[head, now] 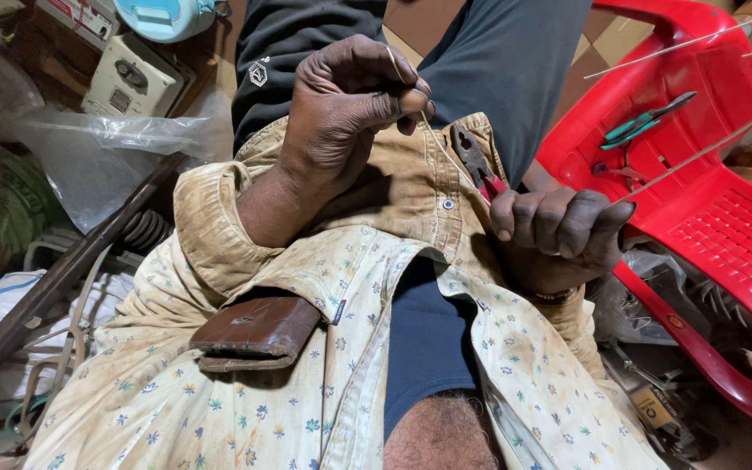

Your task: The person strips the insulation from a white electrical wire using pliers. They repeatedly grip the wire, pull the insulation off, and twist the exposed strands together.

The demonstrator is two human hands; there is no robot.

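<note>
While left hand [354, 104] pinches thin pale wire [439, 144], right hand [559, 235] grips red-handled metal pliers [478, 165]; keep wire taut, jaws square.

Left hand [350, 104] raised, fingertips pinched; right hand [559, 235] fisted, lower.

Single head-worn view, aimed steeply down the wearer's own chest and lap. Very close to both hands, left hand [350, 109] and right hand [559, 235]. Red plastic chair [724, 218] at right edge.
</note>
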